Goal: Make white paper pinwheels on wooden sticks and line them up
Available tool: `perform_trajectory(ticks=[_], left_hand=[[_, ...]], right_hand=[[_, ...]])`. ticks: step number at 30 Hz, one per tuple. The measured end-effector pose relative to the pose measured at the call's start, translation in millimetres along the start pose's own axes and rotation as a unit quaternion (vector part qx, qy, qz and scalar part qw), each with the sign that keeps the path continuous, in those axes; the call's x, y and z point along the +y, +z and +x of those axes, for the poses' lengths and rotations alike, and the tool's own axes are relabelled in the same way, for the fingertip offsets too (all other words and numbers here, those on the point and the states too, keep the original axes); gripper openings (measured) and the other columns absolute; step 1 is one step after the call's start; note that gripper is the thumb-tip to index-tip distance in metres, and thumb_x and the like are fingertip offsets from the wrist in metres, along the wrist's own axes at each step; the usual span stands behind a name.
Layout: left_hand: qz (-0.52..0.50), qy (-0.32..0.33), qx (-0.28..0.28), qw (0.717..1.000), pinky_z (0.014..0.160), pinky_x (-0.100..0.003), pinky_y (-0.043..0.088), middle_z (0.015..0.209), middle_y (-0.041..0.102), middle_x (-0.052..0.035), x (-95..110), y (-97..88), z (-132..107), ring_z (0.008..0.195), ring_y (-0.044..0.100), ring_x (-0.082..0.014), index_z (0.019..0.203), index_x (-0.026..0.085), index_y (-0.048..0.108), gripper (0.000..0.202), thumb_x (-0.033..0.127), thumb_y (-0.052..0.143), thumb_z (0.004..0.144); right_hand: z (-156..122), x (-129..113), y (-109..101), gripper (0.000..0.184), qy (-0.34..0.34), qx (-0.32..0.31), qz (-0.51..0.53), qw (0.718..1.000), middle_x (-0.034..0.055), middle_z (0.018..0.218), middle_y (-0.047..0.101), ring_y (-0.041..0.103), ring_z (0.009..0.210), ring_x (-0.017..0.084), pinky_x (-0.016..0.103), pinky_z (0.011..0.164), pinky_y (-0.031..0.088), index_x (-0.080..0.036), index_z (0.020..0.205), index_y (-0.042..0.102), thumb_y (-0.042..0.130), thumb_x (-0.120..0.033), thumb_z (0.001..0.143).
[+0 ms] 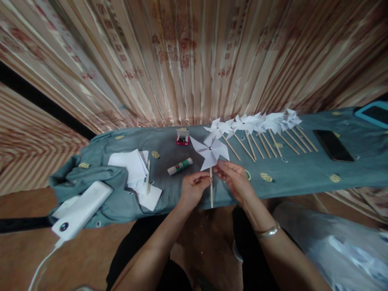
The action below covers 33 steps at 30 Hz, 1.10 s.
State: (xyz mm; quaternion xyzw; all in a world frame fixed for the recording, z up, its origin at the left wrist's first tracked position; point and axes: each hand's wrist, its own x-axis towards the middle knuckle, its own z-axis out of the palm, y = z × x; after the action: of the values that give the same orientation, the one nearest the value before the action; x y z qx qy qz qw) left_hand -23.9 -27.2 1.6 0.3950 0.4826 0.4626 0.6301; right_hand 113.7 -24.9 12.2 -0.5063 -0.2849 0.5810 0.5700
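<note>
A white paper pinwheel (206,155) with a round pin head at its centre is held upright over the table. My left hand (195,188) pinches its wooden stick just below the blades. With fingers closed, my right hand (233,178) pinches the lower right edge of a paper blade, beside the stick. Behind it lie several finished-looking pinwheels (274,122) in a row, their sticks pointing toward me. A glue stick (180,166) rests left of the held pinwheel. Beyond that sits a small open red box (182,139) with dark small pieces inside.
At left are white paper sheets (129,163) with a pen (148,178) on them, and a white device (83,210) with a cable. A black phone (333,145) and a blue-edged device (374,113) lie right. Green cloth (294,178) covers the narrow table; a curtain (194,60) hangs behind.
</note>
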Motion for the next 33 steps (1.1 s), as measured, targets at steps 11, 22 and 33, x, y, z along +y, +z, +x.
perform_trajectory(ticks=[11,22,33], left_hand=[[-0.082,-0.01,0.054,0.995,0.063,-0.026,0.048,0.07,0.071,-0.0023,21.4,-4.7,9.5,0.061,0.059,-0.0124,0.071,0.017,0.075,0.023,0.029,0.081,0.052],[-0.12,-0.02,0.051,0.991,0.063,-0.023,0.048,0.079,0.071,-0.0029,24.0,-4.1,5.4,0.067,0.061,-0.0118,0.084,0.017,0.074,0.032,0.028,0.082,0.055],[-0.126,-0.002,0.033,0.991,0.066,-0.024,0.049,0.084,0.071,-0.0036,25.3,-5.8,-1.9,0.069,0.061,-0.0115,0.089,0.018,0.074,0.032,0.025,0.078,0.059]], right_hand=[[-15.3,7.4,-0.7,0.03,-0.037,-0.144,-0.221,0.964,-0.0021,0.059,0.063,0.05,0.055,0.01,0.023,0.053,0.038,-0.017,0.068,0.069,0.079,-0.045,0.064],[-8.3,11.8,-6.7,0.027,-0.113,-0.12,-0.341,0.926,-0.004,0.053,0.055,0.046,0.051,0.011,0.023,0.051,0.033,-0.019,0.066,0.067,0.066,-0.043,0.077],[37.1,-32.9,1.2,0.028,-0.074,0.025,-0.705,0.705,0.006,0.08,0.075,0.069,0.08,0.021,0.026,0.066,0.041,-0.022,0.081,0.074,0.053,-0.039,0.088]])
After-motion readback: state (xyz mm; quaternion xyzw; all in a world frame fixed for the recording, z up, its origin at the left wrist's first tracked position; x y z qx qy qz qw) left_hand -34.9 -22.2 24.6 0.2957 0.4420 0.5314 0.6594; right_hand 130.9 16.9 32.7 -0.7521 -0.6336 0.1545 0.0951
